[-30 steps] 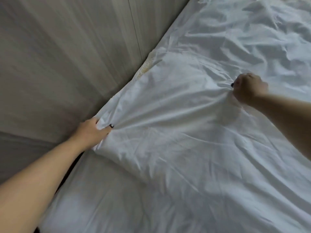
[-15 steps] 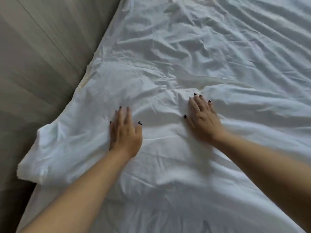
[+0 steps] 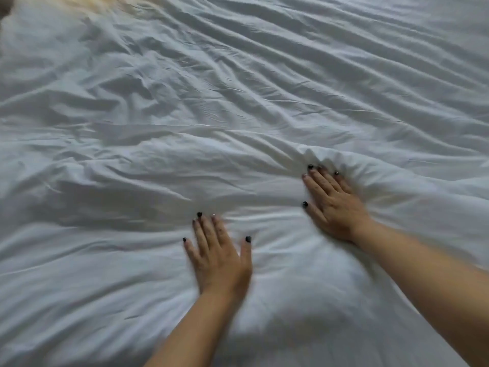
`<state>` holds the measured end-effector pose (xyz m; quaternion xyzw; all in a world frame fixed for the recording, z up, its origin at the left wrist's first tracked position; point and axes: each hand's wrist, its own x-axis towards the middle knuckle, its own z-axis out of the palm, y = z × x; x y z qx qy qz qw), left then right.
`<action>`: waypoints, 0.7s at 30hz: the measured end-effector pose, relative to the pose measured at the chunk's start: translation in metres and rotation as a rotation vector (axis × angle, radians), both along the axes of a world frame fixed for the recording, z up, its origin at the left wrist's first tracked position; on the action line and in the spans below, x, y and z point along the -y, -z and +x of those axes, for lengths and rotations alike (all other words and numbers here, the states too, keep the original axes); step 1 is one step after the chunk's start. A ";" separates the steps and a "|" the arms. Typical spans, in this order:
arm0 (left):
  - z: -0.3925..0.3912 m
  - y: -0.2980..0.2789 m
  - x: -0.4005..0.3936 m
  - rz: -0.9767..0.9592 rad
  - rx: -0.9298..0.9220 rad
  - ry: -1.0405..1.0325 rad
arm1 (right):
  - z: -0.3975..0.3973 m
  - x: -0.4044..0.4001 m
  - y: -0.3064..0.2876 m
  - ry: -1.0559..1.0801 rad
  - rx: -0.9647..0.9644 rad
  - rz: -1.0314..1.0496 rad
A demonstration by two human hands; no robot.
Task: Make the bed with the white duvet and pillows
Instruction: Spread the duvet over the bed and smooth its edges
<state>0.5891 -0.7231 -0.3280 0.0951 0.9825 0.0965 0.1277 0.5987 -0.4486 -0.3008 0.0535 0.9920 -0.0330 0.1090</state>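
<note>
The white duvet [image 3: 164, 107] covers the whole bed and fills the view, its far left and middle creased with long ridges running across, and a yellowish patch [image 3: 105, 2] at the top left edge that may be sunlight or a stain; the blur there leaves it unclear. No pillows are in sight. The step in hand looks like smoothing, best done by sweeping flat palms outward from the centre with even pressure, so folds are chased to the edges rather than bunched ahead of the fingers. The left hand [image 3: 218, 256] lies palm down on the cloth, fingers straight and slightly spread, gripping nothing. Further right, the right hand [image 3: 332, 201] also presses flat with fingers extended, and a small ridge of fabric has piled up at its fingertips.
</note>
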 end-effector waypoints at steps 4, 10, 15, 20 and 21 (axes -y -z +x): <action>0.027 0.003 -0.105 -0.040 0.016 0.026 | 0.045 -0.087 0.002 -0.055 -0.003 -0.031; 0.067 0.008 -0.288 0.048 0.023 -0.012 | 0.088 -0.227 -0.018 0.111 -0.148 -0.140; 0.044 -0.021 -0.357 0.333 -0.079 -0.064 | 0.100 -0.369 -0.031 0.380 0.088 -0.182; -0.041 -0.060 -0.398 0.059 0.132 0.404 | 0.085 -0.414 -0.044 0.197 0.368 -0.134; -0.054 -0.067 -0.404 -0.028 0.216 0.482 | 0.082 -0.413 -0.043 0.139 0.430 -0.069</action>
